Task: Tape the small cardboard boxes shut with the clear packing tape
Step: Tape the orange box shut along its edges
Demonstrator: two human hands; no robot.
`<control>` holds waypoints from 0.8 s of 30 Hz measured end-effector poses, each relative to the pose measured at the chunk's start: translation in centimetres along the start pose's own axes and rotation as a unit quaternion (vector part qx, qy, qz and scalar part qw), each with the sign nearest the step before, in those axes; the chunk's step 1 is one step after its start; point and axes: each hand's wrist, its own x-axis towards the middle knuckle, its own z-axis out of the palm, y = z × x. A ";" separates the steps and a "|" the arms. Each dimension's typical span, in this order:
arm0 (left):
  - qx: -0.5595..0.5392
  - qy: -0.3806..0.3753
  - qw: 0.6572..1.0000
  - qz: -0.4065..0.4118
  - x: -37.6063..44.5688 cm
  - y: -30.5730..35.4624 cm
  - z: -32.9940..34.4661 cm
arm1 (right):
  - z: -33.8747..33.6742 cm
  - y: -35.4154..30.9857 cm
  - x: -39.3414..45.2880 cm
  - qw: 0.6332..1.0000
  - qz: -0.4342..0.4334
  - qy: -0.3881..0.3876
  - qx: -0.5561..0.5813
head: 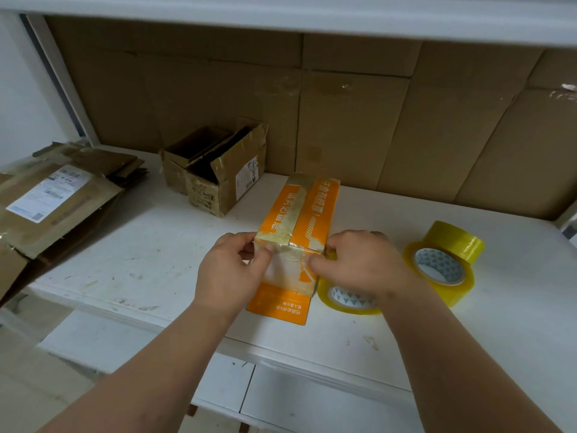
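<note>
The right hand (363, 264) hides part of 1 tape roll (346, 300); the flattened cardboard (53, 198) runs off the left edge.

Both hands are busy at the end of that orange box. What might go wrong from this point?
The tape strip over the near end of the orange box looks wrinkled, so it may not seal flat. The left hand and right hand pinch it, so it could stick to the fingers. The right arm might nudge the tape roll beneath it.

1. White shelf (150, 264), pretty scuffed up.
2. Orange box (315, 210) sits mid-surface.
3. Three yellowish tape rolls (440, 270) toward the right edge.
4. Two open brown boxes (215, 173) at the back.
5. Flattened cardboard (56, 201) overhangs the left edge.
</note>
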 end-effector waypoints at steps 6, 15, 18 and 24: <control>-0.006 -0.053 0.999 -0.003 0.8 -0.2 -0.4 | 0.5 -0.9 0.2 0.999 0.024 0.022 -0.017; 0.036 -0.038 0.999 -0.007 0.9 -0.5 -0.1 | 0.8 -1.6 0.1 0.997 0.043 0.036 -0.060; 0.022 -0.030 0.999 -0.012 1.0 -0.8 -0.1 | 1.0 -2.2 0.0 0.994 0.053 0.043 -0.083; -0.066 -0.049 0.996 -0.020 1.4 -1.2 -0.9 | 0.1 -1.1 -0.3 0.999 0.040 -0.013 -0.026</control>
